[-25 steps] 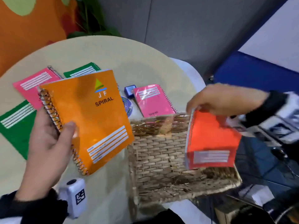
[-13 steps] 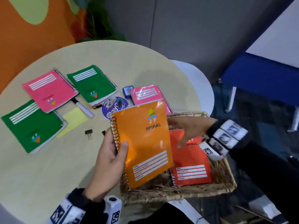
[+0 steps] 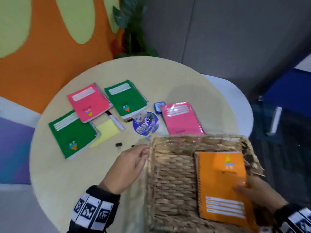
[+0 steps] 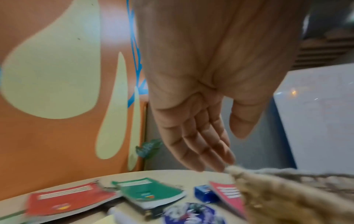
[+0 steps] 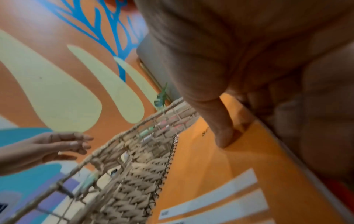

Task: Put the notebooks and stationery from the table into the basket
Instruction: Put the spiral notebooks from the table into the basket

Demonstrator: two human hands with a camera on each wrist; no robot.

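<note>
The orange notebook point(image 3: 222, 185) lies flat in the right half of the woven basket point(image 3: 170, 179), spiral edge toward the left, and the right hand point(image 3: 257, 194) grips its right edge with the thumb pressed on the cover and the fingers point(image 5: 287, 115) curled beneath. The basket sits at the near right of the round, pale worktop point(image 3: 168, 78), its right side hanging past the rim. The left hand point(image 3: 127, 165) hovers just beside the basket's left wall, fingers point(image 4: 201, 148) straight, together and holding nothing. Beyond the basket's far wall lies a pink notebook point(image 3: 181, 119), touching a small blue box point(image 3: 157, 107) on its left. Farther left are a round blue sticker point(image 3: 146, 123), a green notebook point(image 3: 126, 100), a white marker point(image 3: 117, 121), a yellow sticky note point(image 3: 106, 131), a second pink notebook point(image 3: 89, 102) overlapping a second green notebook point(image 3: 72, 133), and a black binder clip point(image 3: 118, 145) near the left hand. The worktop's near left stretch is bare. Behind it rise an orange wall with pale green shapes point(image 3: 50, 56), a leafy plant point(image 3: 133, 31) and a grey partition point(image 3: 218, 31); a white chair point(image 3: 235, 98) stands at the far right.
</note>
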